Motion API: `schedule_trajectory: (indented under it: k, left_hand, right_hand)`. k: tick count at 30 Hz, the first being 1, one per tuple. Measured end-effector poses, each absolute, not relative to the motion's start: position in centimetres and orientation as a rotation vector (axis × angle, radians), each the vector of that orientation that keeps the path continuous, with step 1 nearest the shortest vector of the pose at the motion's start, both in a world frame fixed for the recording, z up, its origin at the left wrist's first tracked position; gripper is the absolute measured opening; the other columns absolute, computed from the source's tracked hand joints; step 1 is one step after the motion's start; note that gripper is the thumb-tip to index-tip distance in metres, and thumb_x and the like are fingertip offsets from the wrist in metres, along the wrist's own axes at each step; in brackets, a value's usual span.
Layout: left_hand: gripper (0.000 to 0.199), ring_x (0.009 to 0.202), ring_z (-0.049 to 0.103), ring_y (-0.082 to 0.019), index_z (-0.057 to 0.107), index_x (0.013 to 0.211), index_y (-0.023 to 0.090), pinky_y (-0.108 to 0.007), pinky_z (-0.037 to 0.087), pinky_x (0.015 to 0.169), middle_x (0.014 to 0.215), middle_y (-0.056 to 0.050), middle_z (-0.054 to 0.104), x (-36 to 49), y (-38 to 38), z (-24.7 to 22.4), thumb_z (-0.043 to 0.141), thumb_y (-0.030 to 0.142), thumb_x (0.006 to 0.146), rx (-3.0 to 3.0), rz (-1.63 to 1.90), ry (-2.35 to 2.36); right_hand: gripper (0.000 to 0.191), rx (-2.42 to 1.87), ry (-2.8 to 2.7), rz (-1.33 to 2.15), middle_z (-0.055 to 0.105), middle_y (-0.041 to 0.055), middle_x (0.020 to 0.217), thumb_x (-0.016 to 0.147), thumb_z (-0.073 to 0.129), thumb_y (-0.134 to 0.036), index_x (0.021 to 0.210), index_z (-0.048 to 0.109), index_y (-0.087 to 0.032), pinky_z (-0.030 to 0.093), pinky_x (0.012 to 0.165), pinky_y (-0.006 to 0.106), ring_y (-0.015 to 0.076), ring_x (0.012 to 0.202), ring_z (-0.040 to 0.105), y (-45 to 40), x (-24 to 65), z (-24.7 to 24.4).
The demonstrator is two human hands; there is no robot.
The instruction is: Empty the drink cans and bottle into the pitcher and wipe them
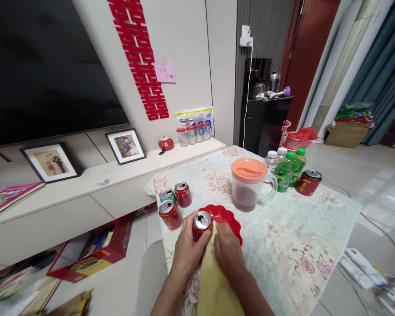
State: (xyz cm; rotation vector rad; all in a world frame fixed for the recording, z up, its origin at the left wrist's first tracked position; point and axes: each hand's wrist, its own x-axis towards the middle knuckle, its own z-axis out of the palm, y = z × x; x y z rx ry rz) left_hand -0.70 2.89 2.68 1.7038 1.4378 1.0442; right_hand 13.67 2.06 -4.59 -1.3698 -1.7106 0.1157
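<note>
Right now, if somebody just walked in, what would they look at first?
Probably the bright red wavy-edged plate on the table, where the left hand holds a red can and the right hand grips a yellow cloth. Then maybe the red cut-out strip on the wall, beside the big black screen at upper left.

Repeated "囍" on red wall strip (139, 61), "加多宝" on rightmost can (308, 183)

– What's in the left grip (187, 246)?
– A red can (199, 231), at the plate's (228, 215) left side.
– And the right grip (229, 248)?
– A yellow cloth (213, 281), against that can.
– Elsewhere on the tabletop (266, 250)?
– Three cans (171, 218) at left, a jug (246, 191), four bottles (285, 175), one more can (307, 185) at right.
</note>
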Motion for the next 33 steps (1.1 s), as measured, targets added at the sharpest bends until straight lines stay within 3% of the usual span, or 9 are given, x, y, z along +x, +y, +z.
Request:
schedule_trajectory:
  k: [4, 9, 13, 16, 18, 20, 22, 26, 33]
  left_hand:
    - [0.053, 0.124, 0.058, -0.028, 0.051, 0.131, 0.021, -0.047, 0.044, 0.108, 0.132, -0.011, 0.060, -0.3, 2.9, 2.7, 0.064, 0.032, 0.081, 1.653, 1.113, 1.429]
    - [0.058, 0.126, 0.060, -0.027, 0.049, 0.133, 0.021, -0.044, 0.043, 0.110, 0.136, -0.011, 0.062, -0.4, 2.7, 3.3, 0.066, 0.029, 0.078, 1.556, 1.100, 1.353]
    - [0.059, 0.128, 0.060, -0.026, 0.045, 0.137, 0.022, -0.044, 0.043, 0.112, 0.140, -0.011, 0.061, -1.0, 2.4, 3.8, 0.063, 0.028, 0.080, 1.550, 1.000, 1.315]
    - [0.060, 0.131, 0.057, -0.028, 0.044, 0.138, 0.021, -0.047, 0.040, 0.114, 0.142, -0.012, 0.060, -1.1, 2.3, 3.8, 0.062, 0.025, 0.081, 1.613, 0.971, 1.360]
    - [0.059, 0.129, 0.059, -0.028, 0.044, 0.137, 0.022, -0.047, 0.041, 0.113, 0.141, -0.011, 0.061, -1.0, 2.3, 3.7, 0.061, 0.023, 0.081, 1.611, 0.976, 1.392]
    - [0.057, 0.125, 0.062, -0.026, 0.046, 0.136, 0.023, -0.045, 0.044, 0.110, 0.137, -0.009, 0.064, -0.8, 2.3, 3.6, 0.061, 0.022, 0.081, 1.591, 0.990, 1.407]
    - [0.056, 0.124, 0.062, -0.026, 0.047, 0.135, 0.023, -0.043, 0.045, 0.109, 0.136, -0.008, 0.063, -0.5, 2.4, 3.6, 0.062, 0.022, 0.080, 1.594, 1.009, 1.421]
    - [0.071, 0.133, 0.054, -0.028, 0.042, 0.147, 0.024, -0.043, 0.043, 0.110, 0.143, -0.011, 0.054, -0.1, 2.6, 3.5, 0.064, 0.026, 0.079, 1.672, 1.000, 1.520]
    - [0.067, 0.129, 0.056, -0.028, 0.051, 0.142, 0.021, -0.043, 0.042, 0.112, 0.132, -0.011, 0.057, -0.4, 3.0, 3.2, 0.068, 0.031, 0.078, 1.715, 0.988, 1.471]
  right_hand:
    - [0.041, -1.260, -1.709, 0.096, 0.064, 0.0149, 0.127, 0.100, 0.037, -0.016, 0.139, 0.049, -0.014, 0.054, 0.102, 0.038, 0.0211, 0.121, 0.061, 1.4, 13.9, -3.6]
    - [0.044, -1.254, -1.743, 0.110, 0.061, 0.0163, 0.127, 0.100, 0.035, -0.016, 0.143, 0.046, -0.013, 0.055, 0.102, 0.036, 0.0204, 0.122, 0.061, 1.6, 13.8, -3.4]
    - [0.040, -1.355, -1.765, 0.111, 0.068, 0.0130, 0.102, 0.091, 0.040, -0.008, 0.124, 0.061, -0.014, 0.061, 0.077, 0.032, 0.0214, 0.092, 0.070, 2.0, 13.7, -4.3]
    - [0.029, -1.438, -1.766, 0.094, 0.065, 0.0077, 0.078, 0.086, 0.045, -0.007, 0.100, 0.069, -0.017, 0.052, 0.051, 0.027, 0.0181, 0.060, 0.064, 2.3, 13.7, -5.1]
    - [0.026, -1.458, -1.756, 0.084, 0.063, 0.0065, 0.072, 0.085, 0.047, -0.007, 0.093, 0.069, -0.017, 0.048, 0.046, 0.026, 0.0167, 0.054, 0.061, 2.4, 13.6, -5.3]
    - [0.028, -1.440, -1.737, 0.074, 0.066, 0.0091, 0.078, 0.085, 0.046, -0.008, 0.099, 0.069, -0.015, 0.052, 0.052, 0.027, 0.0193, 0.063, 0.066, 2.4, 13.6, -5.1]
    - [0.033, -1.388, -1.717, 0.064, 0.070, 0.0139, 0.094, 0.089, 0.044, -0.009, 0.113, 0.066, -0.013, 0.059, 0.067, 0.032, 0.0232, 0.084, 0.071, 2.1, 13.7, -4.7]
    - [0.040, -1.262, -1.697, 0.056, 0.066, 0.0161, 0.123, 0.099, 0.040, -0.017, 0.137, 0.052, -0.014, 0.057, 0.097, 0.040, 0.0235, 0.116, 0.064, 1.4, 14.0, -3.6]
    - [0.043, -1.261, -1.709, 0.073, 0.066, 0.0143, 0.119, 0.099, 0.039, -0.015, 0.140, 0.050, -0.017, 0.059, 0.094, 0.041, 0.0237, 0.113, 0.064, 1.6, 14.1, -3.4]
